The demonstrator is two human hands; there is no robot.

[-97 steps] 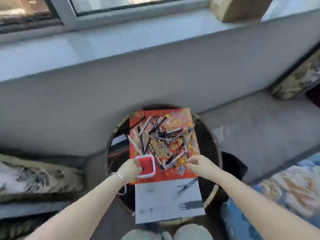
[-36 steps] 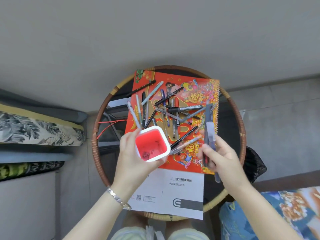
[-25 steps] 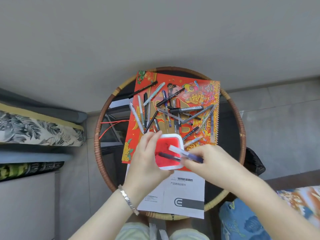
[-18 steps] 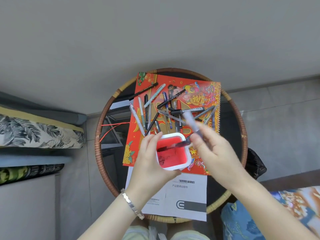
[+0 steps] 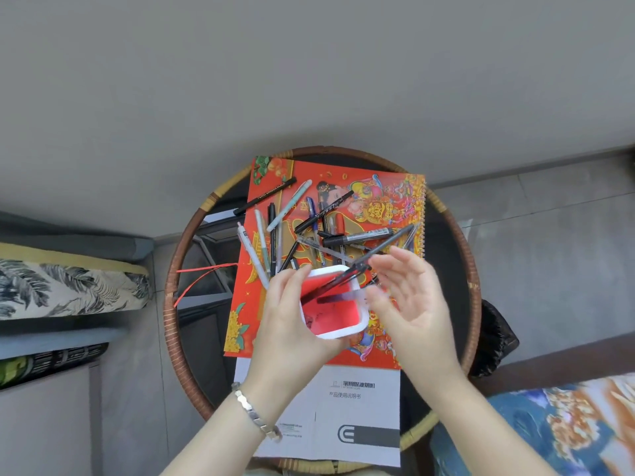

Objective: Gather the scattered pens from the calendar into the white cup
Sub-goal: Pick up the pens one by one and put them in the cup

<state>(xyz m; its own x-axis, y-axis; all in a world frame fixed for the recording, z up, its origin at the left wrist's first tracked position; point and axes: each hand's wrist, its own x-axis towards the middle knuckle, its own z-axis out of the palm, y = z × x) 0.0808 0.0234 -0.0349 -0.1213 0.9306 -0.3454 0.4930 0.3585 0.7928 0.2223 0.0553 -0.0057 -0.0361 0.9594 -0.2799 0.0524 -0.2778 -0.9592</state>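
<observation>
My left hand (image 5: pixel 288 333) holds the white cup (image 5: pixel 338 333), red inside, tilted above the lower part of the red calendar (image 5: pixel 378 204). Two pens lean in the cup: a dark pen (image 5: pixel 347 277) across its rim and a pale clear one (image 5: pixel 343 296). My right hand (image 5: pixel 410 297) hovers just right of the cup with fingers spread and nothing in them. Several pens (image 5: pixel 357 238) and markers lie scattered on the upper half of the calendar.
The calendar rests on a round rattan table (image 5: pixel 171 324) with a dark glass top. A white leaflet (image 5: pixel 360 403) lies at the near side. A grey wall stands behind, a leaf-print cushion (image 5: pixel 65 286) at left, and blue floral fabric (image 5: pixel 549 427) at lower right.
My left hand lifted the cup off the calendar. My right hand picked up two pens, carried them to the cup, dropped them in and opened. The view tilted downward.
</observation>
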